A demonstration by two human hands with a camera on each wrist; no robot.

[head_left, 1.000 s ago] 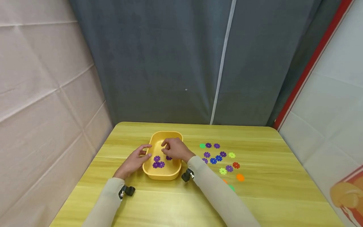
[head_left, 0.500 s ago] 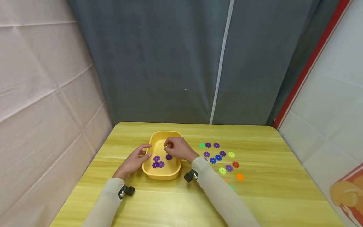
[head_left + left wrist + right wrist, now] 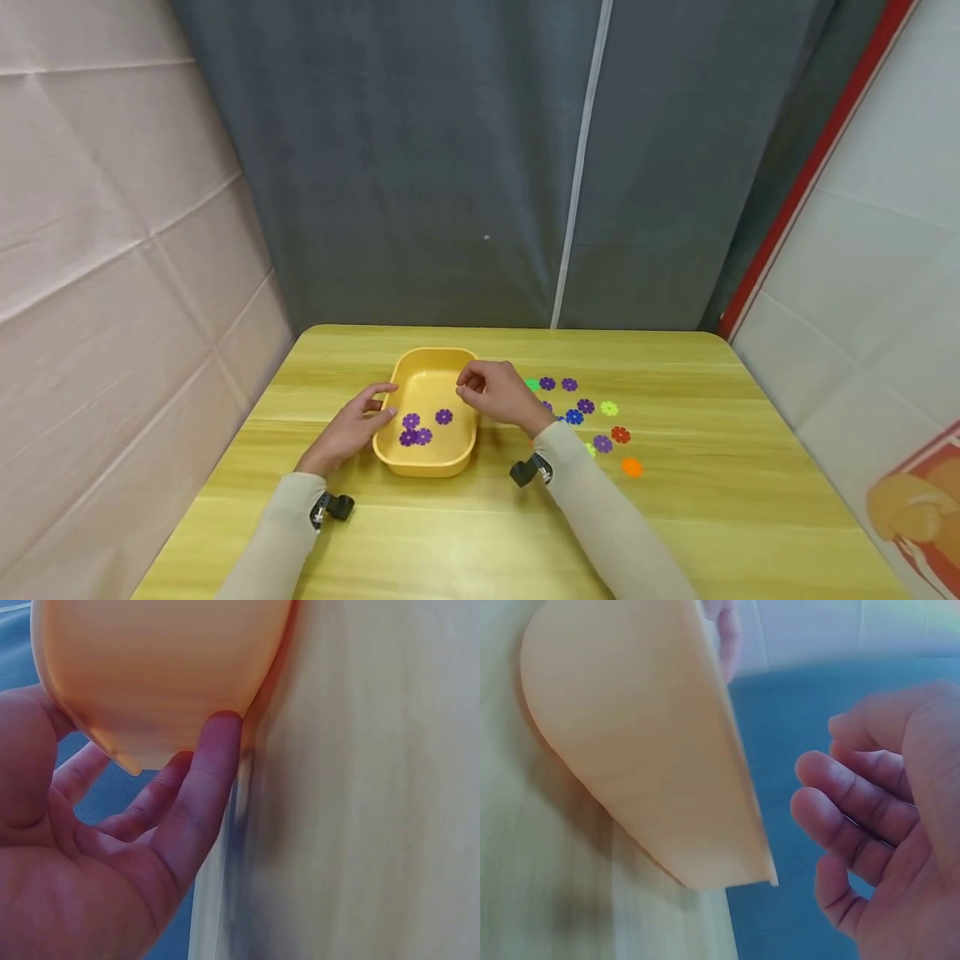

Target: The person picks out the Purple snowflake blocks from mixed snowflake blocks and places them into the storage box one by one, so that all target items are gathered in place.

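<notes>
A yellow tray (image 3: pixel 390 454) sits on the wooden table (image 3: pixel 480 533) with several purple flower discs (image 3: pixel 444 416) inside. My left hand (image 3: pixel 378 402) holds the tray's left wall, thumb at the rim and fingers against the side; the left wrist view shows those fingers (image 3: pixel 214 757) pressed to the tray (image 3: pixel 165 667). My right hand (image 3: pixel 472 385) hovers by the tray's right rim with loosely curled fingers and holds nothing. In the right wrist view the hand (image 3: pixel 855 810) is empty beside the tray (image 3: pixel 637 742).
Loose flower discs lie right of the tray: green (image 3: pixel 533 384), purple (image 3: pixel 570 384), blue (image 3: pixel 574 416), yellow-green (image 3: pixel 609 408), red (image 3: pixel 620 434) and orange (image 3: pixel 632 467). A grey curtain (image 3: pixel 487 167) hangs behind the table, and fabric walls stand on both sides.
My right hand has drawn back from over the tray's middle to its right rim, uncovering a purple disc on the tray floor. The left hand has stayed put.
</notes>
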